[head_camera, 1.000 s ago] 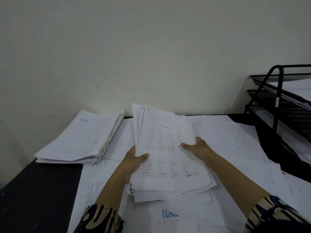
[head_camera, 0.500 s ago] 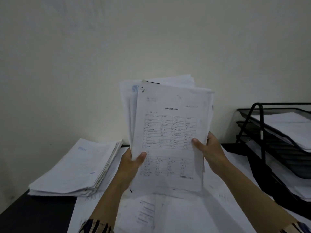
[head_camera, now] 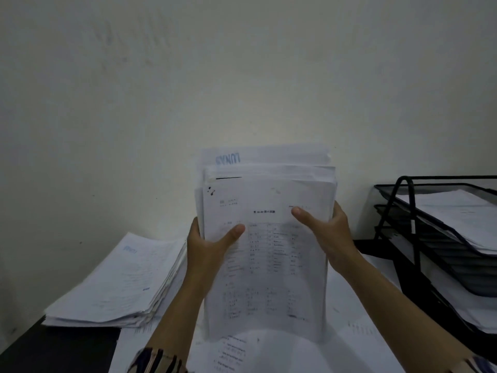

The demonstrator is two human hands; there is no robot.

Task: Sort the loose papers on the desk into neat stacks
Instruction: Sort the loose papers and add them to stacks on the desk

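I hold a bundle of printed papers (head_camera: 269, 278) upright in front of me, its bottom edge standing on loose sheets (head_camera: 295, 354) on the desk. My left hand (head_camera: 207, 246) grips the bundle's left edge with the thumb across the front page. My right hand (head_camera: 325, 232) grips the right edge, thumb on the front too. The front page carries printed tables; sheets behind it stick up unevenly, one showing a blue logo upside down. A thick stack of papers (head_camera: 113, 286) lies on the desk to the left.
A black wire letter tray (head_camera: 419, 238) with several tiers holding papers stands at the right. The dark desk (head_camera: 53, 351) shows bare at the lower left. A plain pale wall rises right behind the desk.
The bundle went from lying flat on the desk to upright, then came down so its bottom edge meets the loose sheets. Both hands slid higher up its side edges.
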